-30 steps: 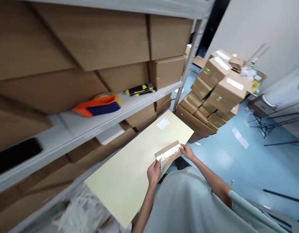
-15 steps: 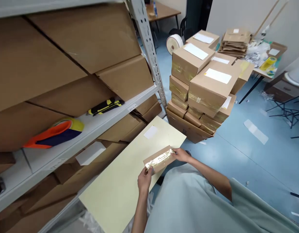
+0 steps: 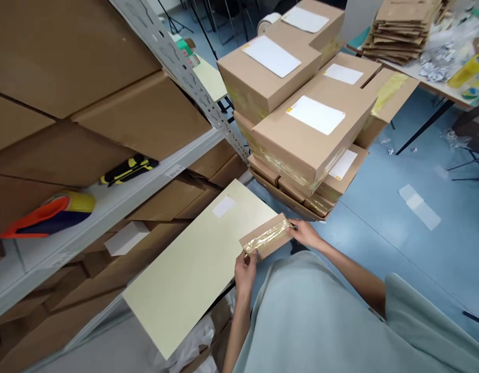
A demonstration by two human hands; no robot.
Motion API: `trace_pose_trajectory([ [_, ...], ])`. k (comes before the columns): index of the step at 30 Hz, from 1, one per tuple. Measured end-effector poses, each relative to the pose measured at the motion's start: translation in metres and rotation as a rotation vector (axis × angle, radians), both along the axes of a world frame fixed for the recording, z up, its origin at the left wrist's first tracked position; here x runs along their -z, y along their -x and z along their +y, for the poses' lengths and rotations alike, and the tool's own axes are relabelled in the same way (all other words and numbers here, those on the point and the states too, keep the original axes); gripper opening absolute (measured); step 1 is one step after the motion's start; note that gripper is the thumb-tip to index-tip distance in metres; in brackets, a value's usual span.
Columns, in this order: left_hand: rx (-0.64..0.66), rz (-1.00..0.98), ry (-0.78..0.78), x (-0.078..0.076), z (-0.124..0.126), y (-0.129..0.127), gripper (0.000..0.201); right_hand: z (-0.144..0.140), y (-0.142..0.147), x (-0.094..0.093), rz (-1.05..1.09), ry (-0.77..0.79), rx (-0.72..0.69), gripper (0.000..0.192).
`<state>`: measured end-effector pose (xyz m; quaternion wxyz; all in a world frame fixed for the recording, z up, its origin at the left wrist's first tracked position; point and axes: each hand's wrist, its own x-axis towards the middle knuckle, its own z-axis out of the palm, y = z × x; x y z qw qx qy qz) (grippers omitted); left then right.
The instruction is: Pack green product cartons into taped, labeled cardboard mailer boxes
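Observation:
A small flat cardboard piece (image 3: pixel 271 239) with shiny clear tape along it is held between both my hands. My left hand (image 3: pixel 245 271) grips its near-left end and my right hand (image 3: pixel 306 233) grips its far-right end. It hovers over the near edge of a large pale yellow board (image 3: pixel 192 264) that bears a small white label (image 3: pixel 223 206). My pale green top fills the lower right.
Metal shelving (image 3: pixel 118 199) at left holds big cardboard boxes, a yellow-black utility knife (image 3: pixel 127 169) and an orange-blue tape dispenser (image 3: pixel 48 215). A stack of labelled taped boxes (image 3: pixel 301 129) stands on the blue floor ahead. A table with flattened cartons (image 3: pixel 402 23) is at far right.
The view has swung toward the box stack, which now looks closer. Both hands still hold the taped cardboard piece at the board's edge, shifted slightly right.

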<state>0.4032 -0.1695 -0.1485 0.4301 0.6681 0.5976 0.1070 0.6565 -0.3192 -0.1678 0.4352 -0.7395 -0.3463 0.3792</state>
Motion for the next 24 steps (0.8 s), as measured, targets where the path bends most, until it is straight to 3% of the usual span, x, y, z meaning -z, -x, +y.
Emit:
trace_pose_trajectory([
  [4,0.09,-0.04,-0.001,-0.009,-0.03,-0.009,0.076,-0.037,-0.017,-0.004,-0.011,0.063,0.075,0.023],
  [8,0.165,-0.056,-0.086,-0.03,-0.077,-0.014,0.071,-0.088,-0.027,-0.014,-0.013,0.1,0.147,0.023],
  [13,0.235,-0.127,-0.12,-0.05,-0.15,-0.038,0.064,-0.187,-0.029,-0.034,-0.002,0.052,0.283,0.035],
  [19,0.349,-0.297,0.043,-0.063,-0.223,-0.087,0.063,-0.298,-0.041,-0.058,-0.026,0.066,0.418,0.043],
  [24,0.229,-0.358,0.089,-0.079,-0.266,-0.122,0.071,-0.321,-0.093,-0.079,-0.06,0.02,0.428,0.057],
])
